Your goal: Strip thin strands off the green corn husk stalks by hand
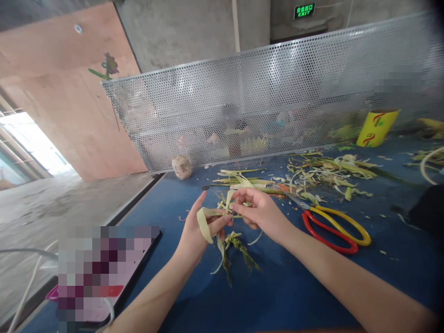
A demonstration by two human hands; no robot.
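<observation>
My left hand (196, 229) pinches a pale green leaf strip (205, 226), with its thumb raised and one end of the strip curling over the fingers. From the right, my right hand (258, 210) has thumb and fingers closed on an upright part of the strips (229, 200), just beside the left fingertips. Which strip each hand holds is partly hidden. Below the hands, a small bundle of knotted green plant stems (241, 249) lies on the blue table. Scissors (333, 226) with one red and one yellow handle rest right of my right hand, blades pointing towards the loose strips.
Leaf strips and scraps (333, 173) are scattered across the back of the blue table (277, 286). A yellow tape roll (377, 128) stands at the back right. A pale lump (181, 167) sits by the perforated metal screen (208, 106). A tablet-like device (138, 259) lies at left.
</observation>
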